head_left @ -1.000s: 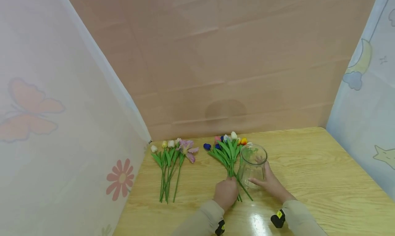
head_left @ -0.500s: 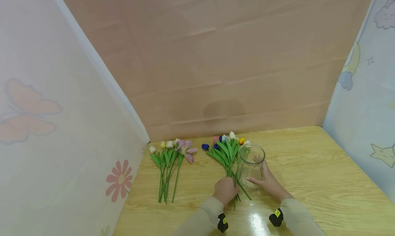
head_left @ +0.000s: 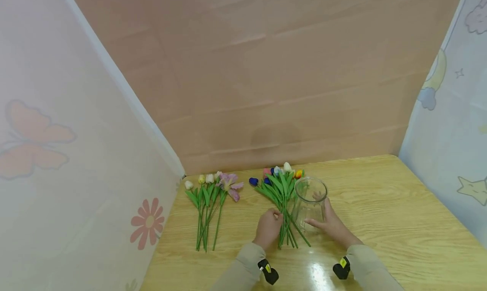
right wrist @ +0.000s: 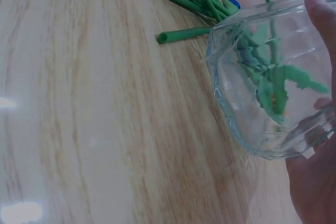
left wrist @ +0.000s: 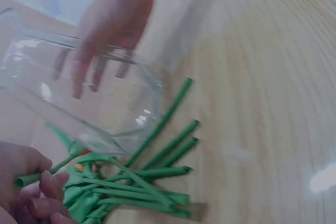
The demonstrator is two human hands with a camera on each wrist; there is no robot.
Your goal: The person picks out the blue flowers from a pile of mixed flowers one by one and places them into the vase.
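My left hand (head_left: pixel 269 227) is beside the stems of a bunch of tulips (head_left: pixel 283 185), with white, blue, pink and orange heads. In the left wrist view its thumb and fingers pinch one green tulip stem (left wrist: pixel 32 179); the other stems (left wrist: pixel 152 195) lie loose on the table. My right hand (head_left: pixel 335 225) holds a clear glass vase (head_left: pixel 310 206) by its side, thumb in front and fingers around the far side. The vase stands just right of the bunch, its wide mouth facing up. Some leaves (right wrist: pixel 278 87) show through its glass in the right wrist view.
To the left lies a second group of flowers, pale tulips (head_left: pixel 205 194) and one large purple bloom (head_left: pixel 230 184). The wooden table (head_left: pixel 380 206) meets a brown backdrop (head_left: pixel 285 92) behind and printed cloth walls (head_left: pixel 95 177) at the sides.
My left hand has loosened its grip round the bundle of stems and shifted slightly left, so more of the stems' lower ends show. The right hand and vase have stayed in place.
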